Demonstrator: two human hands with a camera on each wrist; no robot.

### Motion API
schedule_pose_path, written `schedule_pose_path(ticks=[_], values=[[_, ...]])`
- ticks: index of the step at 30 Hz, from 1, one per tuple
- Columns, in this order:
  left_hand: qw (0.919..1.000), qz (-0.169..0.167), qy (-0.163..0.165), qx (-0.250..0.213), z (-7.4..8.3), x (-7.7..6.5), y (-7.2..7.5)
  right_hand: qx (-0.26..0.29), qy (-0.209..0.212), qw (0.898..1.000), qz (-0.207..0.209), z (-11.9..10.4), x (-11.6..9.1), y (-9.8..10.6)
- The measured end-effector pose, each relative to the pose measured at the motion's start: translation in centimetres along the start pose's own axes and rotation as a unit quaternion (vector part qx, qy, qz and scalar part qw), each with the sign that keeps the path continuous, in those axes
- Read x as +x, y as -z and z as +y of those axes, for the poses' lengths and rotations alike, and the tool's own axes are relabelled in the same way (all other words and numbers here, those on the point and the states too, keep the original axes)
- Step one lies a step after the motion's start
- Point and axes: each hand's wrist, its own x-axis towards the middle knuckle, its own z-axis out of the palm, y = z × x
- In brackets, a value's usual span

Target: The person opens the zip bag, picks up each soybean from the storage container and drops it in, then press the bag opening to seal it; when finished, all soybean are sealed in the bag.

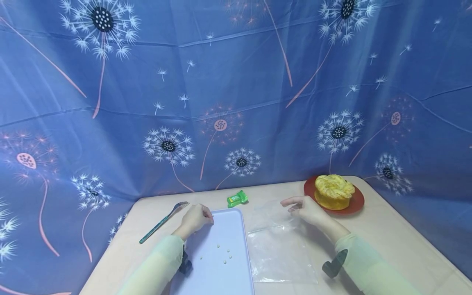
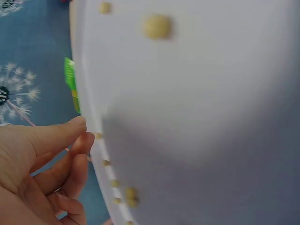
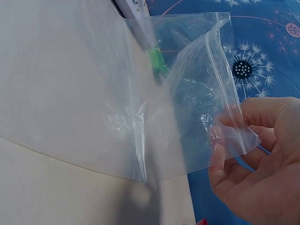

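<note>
My left hand hovers over the far left part of a pale lilac tray, thumb and forefinger drawn together. In the left wrist view its fingertips overlap the tray rim, right by a small bean; I cannot tell whether they pinch anything. Several small, round, yellowish beans lie scattered on the tray. Right of the tray, my right hand grips a clear zip bag near its zip edge. The bag's mouth end is raised in the right wrist view, with the fingers on either side of the plastic.
A fork with a teal handle lies left of the tray. Behind the tray is a small green wrapped packet. At the back right stands a red plate bearing a yellow bread or cake. A blue dandelion curtain hangs behind the table.
</note>
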Motion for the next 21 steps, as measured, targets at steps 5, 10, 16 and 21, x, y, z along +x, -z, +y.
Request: schedule_pose_path(ticks=[5, 10, 16, 21], values=[[0.9993, 0.019, -0.018, -0.025, 2.0, 0.5, 0.5, -0.001, 0.002, 1.0, 0.003, -0.3, -0.1, 0.0], [0.9966, 0.022, -0.045, -0.065, 5.2, 1.1, 0.6, -0.008, -0.005, 1.0, 0.006, -0.4, -0.1, 0.0], [0.9884, 0.029, -0.096, -0.113, 8.9, 2.1, -0.3, -0.01, -0.011, 1.0, 0.006, -0.4, -0.1, 0.0], [0.9849, 0.019, -0.113, -0.13, 12.3, 2.4, -1.0, -0.005, -0.007, 1.0, 0.007, -0.4, 0.0, -0.1]])
